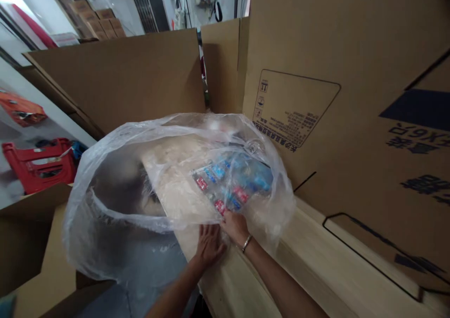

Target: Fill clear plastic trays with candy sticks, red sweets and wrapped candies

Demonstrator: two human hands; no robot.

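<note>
A large clear plastic bag [123, 262] spreads open over a pale wooden board [228, 287]. Under its film, on the right part, lies a see-through packet with red and blue prints [218, 170]. My left hand [210, 245] lies flat on the board at the bag's near edge, its fingers pointing forward. Just right of it my right hand [235, 225], with a bracelet at the wrist, is closed on the near edge of the bag, by the packet's lower corner. Its fingertips are partly hidden.
Tall cardboard panels stand behind [140, 74] and at the right [316, 37]. An open cardboard box [52, 262] is at the lower left. A red plastic stool [42, 168] and an orange packet [21, 108] are farther left. Stacked cartons [100, 25] stand at the back.
</note>
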